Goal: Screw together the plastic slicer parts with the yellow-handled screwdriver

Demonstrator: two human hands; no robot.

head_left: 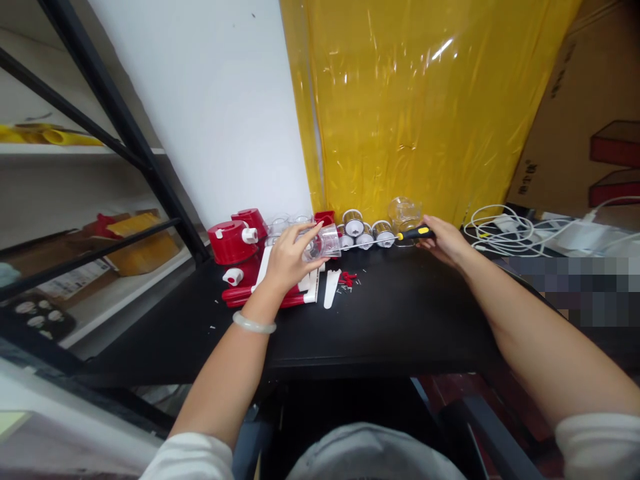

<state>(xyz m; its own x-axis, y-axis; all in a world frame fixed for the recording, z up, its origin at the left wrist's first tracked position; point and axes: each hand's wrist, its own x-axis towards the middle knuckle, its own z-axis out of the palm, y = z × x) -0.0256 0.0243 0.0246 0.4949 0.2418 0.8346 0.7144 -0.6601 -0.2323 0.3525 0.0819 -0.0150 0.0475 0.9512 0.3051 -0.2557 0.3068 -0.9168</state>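
Observation:
My left hand (289,259) is closed around a clear plastic cup-like part (330,241), held on its side above the black table (390,320). In my right hand (446,241) is a screwdriver (417,233) with a black and yellow handle. Its thin shaft points left towards the clear part; whether the tip touches it I cannot tell. Red round housings (233,243) with white knobs stand left of my left hand. Behind the shaft sit several shiny metal drums (353,224). Small red pieces (349,279) and screws lie near a white flat strip (331,289).
More clear plastic cups (404,212) stand at the back. White cables (505,235) are coiled at the right, before a large cardboard box (575,107). A yellow sheet (400,100) closes off the rear. A black-framed shelf (135,147) rises on the left.

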